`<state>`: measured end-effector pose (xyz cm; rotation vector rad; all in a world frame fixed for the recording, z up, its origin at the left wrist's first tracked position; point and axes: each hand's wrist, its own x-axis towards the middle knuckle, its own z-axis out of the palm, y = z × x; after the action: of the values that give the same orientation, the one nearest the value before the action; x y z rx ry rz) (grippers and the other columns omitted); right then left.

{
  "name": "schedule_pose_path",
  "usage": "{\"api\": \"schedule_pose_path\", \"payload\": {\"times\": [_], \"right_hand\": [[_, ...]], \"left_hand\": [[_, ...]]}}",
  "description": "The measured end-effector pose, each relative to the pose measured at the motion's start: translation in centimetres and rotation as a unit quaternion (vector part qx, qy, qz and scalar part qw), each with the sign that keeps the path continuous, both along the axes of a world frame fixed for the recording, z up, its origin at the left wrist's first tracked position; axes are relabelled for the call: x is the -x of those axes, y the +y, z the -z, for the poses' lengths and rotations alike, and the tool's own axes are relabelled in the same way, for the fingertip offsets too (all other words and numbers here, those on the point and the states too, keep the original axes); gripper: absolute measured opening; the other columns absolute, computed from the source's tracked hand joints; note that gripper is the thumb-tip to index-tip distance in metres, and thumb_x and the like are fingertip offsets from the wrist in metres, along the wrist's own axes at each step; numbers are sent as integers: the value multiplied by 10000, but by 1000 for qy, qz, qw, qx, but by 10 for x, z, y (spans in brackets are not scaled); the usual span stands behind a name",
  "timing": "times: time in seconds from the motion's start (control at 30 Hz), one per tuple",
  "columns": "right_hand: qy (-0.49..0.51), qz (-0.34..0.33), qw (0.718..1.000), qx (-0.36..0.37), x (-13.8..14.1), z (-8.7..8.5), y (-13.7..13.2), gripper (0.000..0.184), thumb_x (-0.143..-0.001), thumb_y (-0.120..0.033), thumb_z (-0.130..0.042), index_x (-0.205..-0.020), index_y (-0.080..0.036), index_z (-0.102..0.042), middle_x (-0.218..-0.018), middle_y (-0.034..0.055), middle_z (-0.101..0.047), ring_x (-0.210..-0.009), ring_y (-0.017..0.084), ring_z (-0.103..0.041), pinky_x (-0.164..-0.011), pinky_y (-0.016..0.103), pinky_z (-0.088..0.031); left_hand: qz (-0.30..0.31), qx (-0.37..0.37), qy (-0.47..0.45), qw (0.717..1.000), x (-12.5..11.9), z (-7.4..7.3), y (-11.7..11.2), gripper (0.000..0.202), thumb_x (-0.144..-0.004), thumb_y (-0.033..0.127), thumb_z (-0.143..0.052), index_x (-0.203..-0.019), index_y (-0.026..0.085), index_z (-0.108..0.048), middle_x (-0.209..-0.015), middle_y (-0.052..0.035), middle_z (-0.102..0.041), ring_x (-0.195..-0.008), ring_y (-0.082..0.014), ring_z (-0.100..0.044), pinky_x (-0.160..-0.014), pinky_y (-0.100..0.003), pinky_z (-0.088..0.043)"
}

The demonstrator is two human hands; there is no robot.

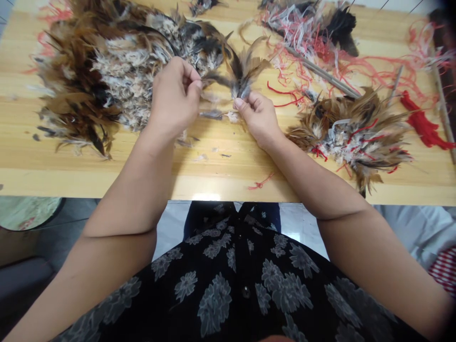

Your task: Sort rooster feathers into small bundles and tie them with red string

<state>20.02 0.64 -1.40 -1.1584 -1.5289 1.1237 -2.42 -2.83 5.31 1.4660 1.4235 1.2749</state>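
Note:
A small fanned bunch of brown and dark feathers (242,71) is pinched by its base in my right hand (261,116). My left hand (176,95) is closed, thumb against forefinger, at the end of a dark feather (215,77) that reaches toward the bunch; whether it belongs to the bunch I cannot tell. Behind and left of that hand spreads a large pile of brown feathers with pale fluffy bases (124,80). To the right lies a tied feather cluster (356,133) with red strings in it. Loose small feathers (212,114) lie between my hands.
Tangled pink and white string (302,33) lies at the back right of the wooden table (221,180), with a thin stick (324,73) across it. A bundle of red yarn (423,121) sits at the far right. Red thread scraps (261,183) are near the front edge.

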Motion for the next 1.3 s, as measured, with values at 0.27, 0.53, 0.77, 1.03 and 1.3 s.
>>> {"api": "schedule_pose_path", "payload": {"times": [0.27,0.53,0.77,1.03,1.3], "right_hand": [[-4,8,1000,6,0,-8,-5,599,-1179,-597,-947,-856,-258,-572,-834,-36,-515,-851,152,-512,-821,300,-468],[-11,-4,1000,18,1,-6,-5,654,-1114,-673,-998,-854,-269,-554,-807,-38,-492,-840,161,-513,-800,307,-488],[-23,-19,1000,8,1,-6,-4,647,-1132,-601,-999,-837,-262,-533,-815,-43,-454,-856,150,-514,-808,303,-468],[-16,-21,1000,9,1,-4,-3,587,-1139,-623,-979,-875,-256,-606,-817,-36,-465,-870,165,-522,-810,310,-456],[-17,-25,999,14,4,-7,-3,698,-1115,-629,-1015,-819,-271,-494,-805,-43,-473,-854,155,-498,-787,316,-419]], "left_hand": [[61,98,-230,966,-23,21,3,415,-1072,121,-1121,-1019,283,-743,-823,25,-777,-826,-218,-759,-747,-349,-578],[72,139,-263,952,-32,13,-5,514,-1042,19,-1105,-879,248,-676,-775,25,-759,-764,-182,-853,-675,-245,-647],[57,149,-271,949,-31,13,-6,479,-1031,-19,-1062,-888,250,-692,-823,7,-825,-833,-226,-912,-721,-263,-711],[64,146,-277,948,-25,16,1,468,-996,10,-1056,-830,264,-700,-779,3,-787,-798,-242,-900,-645,-262,-705],[69,169,-295,938,-31,14,-1,525,-1078,-30,-1034,-784,217,-675,-750,4,-753,-674,-164,-812,-614,-202,-623]]}}
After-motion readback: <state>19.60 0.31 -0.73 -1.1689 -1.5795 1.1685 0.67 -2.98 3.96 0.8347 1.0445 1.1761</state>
